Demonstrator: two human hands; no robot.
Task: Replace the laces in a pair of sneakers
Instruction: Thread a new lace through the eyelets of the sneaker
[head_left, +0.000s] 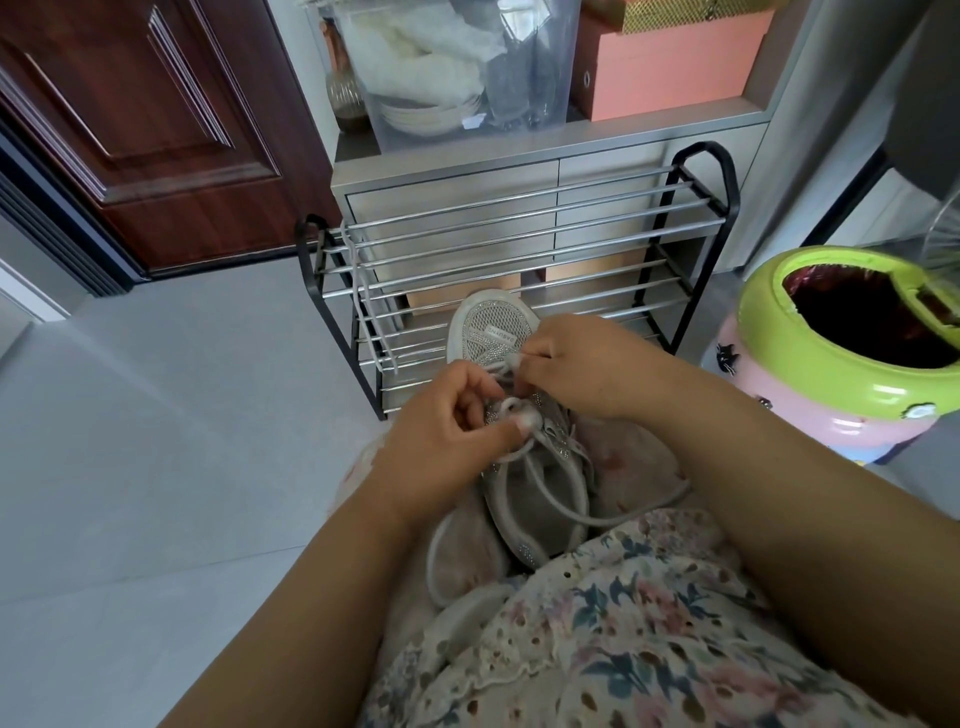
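Grey sneaker (511, 415) sits on the person's lap, toe pointing away toward the shoe rack (519, 249), heel toward the body. Long axis runs roughly straight out from the person, toe end tipped up so the mesh toe cap with a brand tab faces the camera. Opening of the shoe faces up, near the floral dress (597, 623).

Pale lace (540, 499) is threaded at the eyelet area; loose lengths loop over the shoe opening and trail onto the lap on both sides.

Left hand (447, 441) is on the shoe's left side at the eyelets, fingers curled, thumb and fingers pinching a bit of lace. Right hand (582, 364) is on the right side nearer the toe, fingers curled in, pinching another bit of lace. Exactly which eyelet each one works is hard to tell, fingers cover it.

A second lace (358, 280) hangs off the rack's top left bars, well apart from the shoe. Rack stands against a grey drawer unit (452, 192). On the unit: clear plastic bin (457, 67), pink box (665, 67). Brown door (145, 119) to the left. Green and pink waste bin (841, 358) with a dark liner on the floor to the right.
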